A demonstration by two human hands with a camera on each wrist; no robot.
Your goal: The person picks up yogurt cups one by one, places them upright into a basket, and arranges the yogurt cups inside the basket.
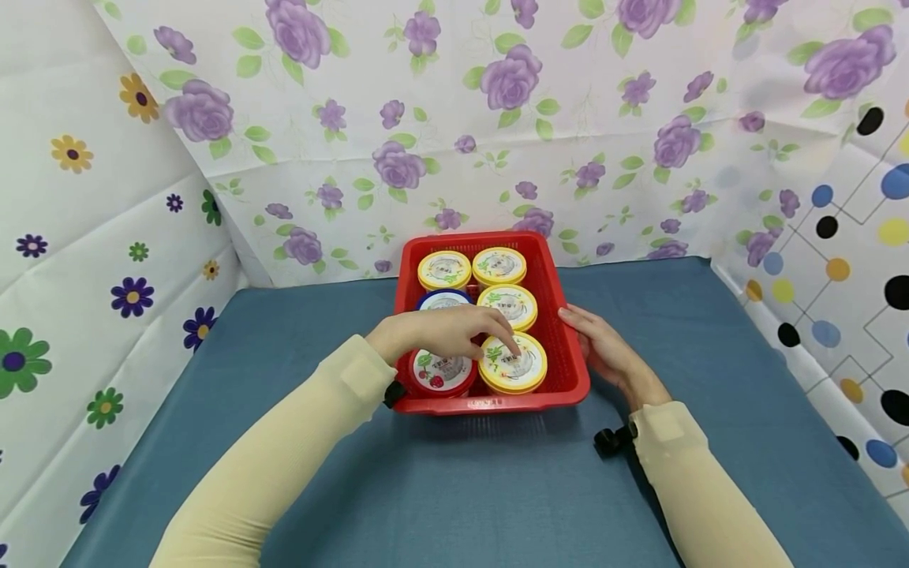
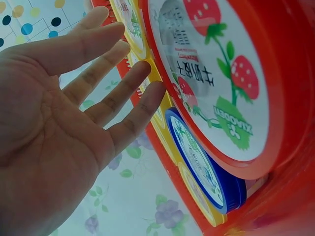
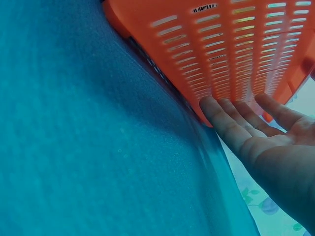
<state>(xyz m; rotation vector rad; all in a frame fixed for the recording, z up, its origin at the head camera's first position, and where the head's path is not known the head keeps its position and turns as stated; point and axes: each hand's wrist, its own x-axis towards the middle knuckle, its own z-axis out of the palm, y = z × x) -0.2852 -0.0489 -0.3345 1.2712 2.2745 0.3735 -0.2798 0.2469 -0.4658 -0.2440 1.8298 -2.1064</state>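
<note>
A red plastic basket [image 1: 561, 331] holds several round lidded tubs. My left hand [image 1: 450, 330] reaches over it from the left, with its fingertips at the lid of the front right yellow-lidded tub [image 1: 521, 369]. Below that hand is a red-lidded tub [image 1: 439, 375] with a fruit picture, seen large in the left wrist view; a blue-lidded tub [image 1: 442, 299] is partly hidden behind the hand. In the left wrist view the left fingers are loosely spread. At the basket's right side is my right hand [image 1: 602, 345], its extended fingers against the slotted wall [image 3: 231, 54] in the right wrist view.
Other yellow-lidded tubs [image 1: 499, 266] fill the back and the middle right of the basket. A blue cloth [image 1: 454, 481] covers the table. Flowered sheets [image 1: 454, 118] hang close behind the basket, with more patterned sheets at both sides.
</note>
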